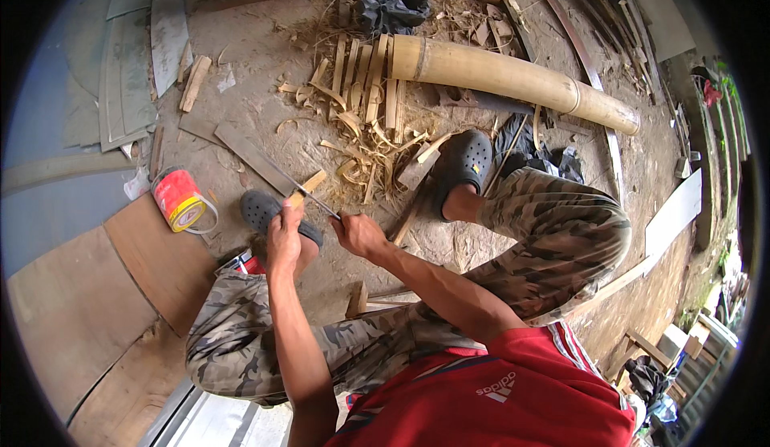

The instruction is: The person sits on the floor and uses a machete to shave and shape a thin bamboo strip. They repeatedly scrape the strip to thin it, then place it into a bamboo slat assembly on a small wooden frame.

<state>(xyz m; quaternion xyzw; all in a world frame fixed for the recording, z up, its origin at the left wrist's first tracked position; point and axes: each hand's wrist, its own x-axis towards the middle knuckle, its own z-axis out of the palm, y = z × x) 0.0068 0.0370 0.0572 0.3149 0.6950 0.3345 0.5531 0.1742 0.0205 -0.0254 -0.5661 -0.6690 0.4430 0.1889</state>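
My left hand [283, 240] is closed around the lower end of a short bamboo strip [314, 182], whose other end points up and to the right. In my right hand [361, 235] is the handle of a knife [323, 206], its narrow blade running up and left across the bamboo strip. The blade seems to touch the strip. Both hands are over the dark clog [261, 209] on my left foot. Just beyond them lies a flat grey strip [253, 156] on the ground.
Bamboo shavings [353, 166] and several split strips [375, 78] lie ahead, beside a thick bamboo pole [497, 74]. A red and yellow bucket [182, 200] stands to the left. A wood block [195, 84] and a black plastic bag [389, 4] are farther off.
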